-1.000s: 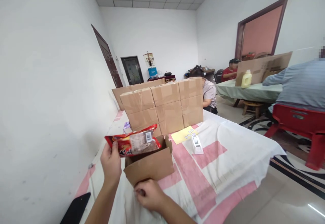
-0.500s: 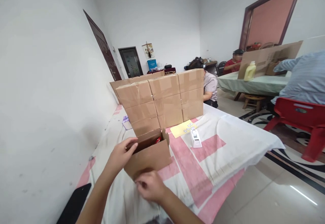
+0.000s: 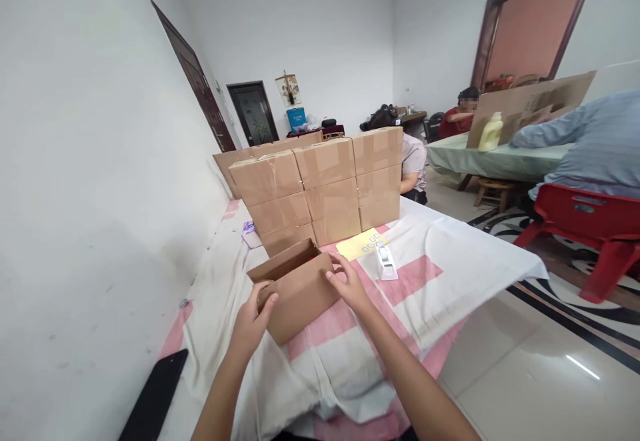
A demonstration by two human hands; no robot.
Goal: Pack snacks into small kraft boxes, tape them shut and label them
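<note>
A brown cardboard box (image 3: 303, 301) with its top open sits on the cloth-covered table in front of me. My left hand (image 3: 256, 311) grips its near left corner, thumb on the front face and fingers round the side. At the right end, my right hand (image 3: 345, 279) holds the upper corner, thumb on the front panel. A small bit of red shows inside the box; the rest of the contents is hidden by the walls. Just behind stands a stacked wall of taped cardboard boxes (image 3: 333, 191).
Right of the box are a white tape dispenser (image 3: 387, 264) and a yellow sheet (image 3: 354, 246) with small labels. A black phone-like slab (image 3: 155, 394) lies at the left edge. A purple packet (image 3: 251, 234) lies by the stack. Other people sit beyond, near a red chair (image 3: 585, 227).
My right hand has moved from the box's lower front edge up to its right end. The left hand has shifted lower on the left corner, and the box is turned slightly.
</note>
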